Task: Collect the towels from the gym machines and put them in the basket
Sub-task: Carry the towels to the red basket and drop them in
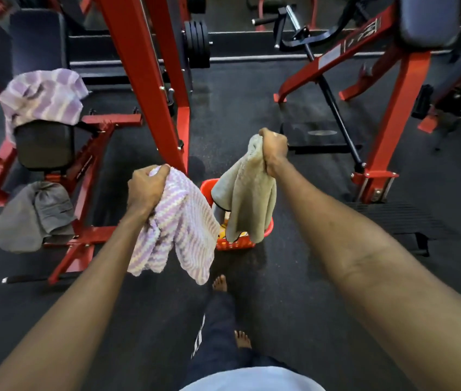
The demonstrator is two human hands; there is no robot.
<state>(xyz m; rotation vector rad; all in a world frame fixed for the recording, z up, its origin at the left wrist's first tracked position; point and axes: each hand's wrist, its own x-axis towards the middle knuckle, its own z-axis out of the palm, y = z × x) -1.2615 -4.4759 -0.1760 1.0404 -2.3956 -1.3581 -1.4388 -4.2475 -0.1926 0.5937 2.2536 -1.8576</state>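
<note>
My left hand (146, 189) is shut on a purple-and-white striped towel (178, 230) that hangs down just left of the red plastic basket (235, 244) on the floor. My right hand (274, 149) grips a beige towel (247, 198) by its top edge, and it dangles over the basket's opening. Something orange shows inside the basket. A second purple striped towel (44, 97) is draped over the black seat pad of the red machine at the left. A grey towel (33, 215) hangs on that machine's lower frame.
A red upright post (150, 80) stands just beyond my left hand. Another red machine frame (387, 131) with a black bar stands at the right. Black weight plates (196, 42) hang at the back. My bare feet (220, 283) are on dark rubber flooring behind the basket.
</note>
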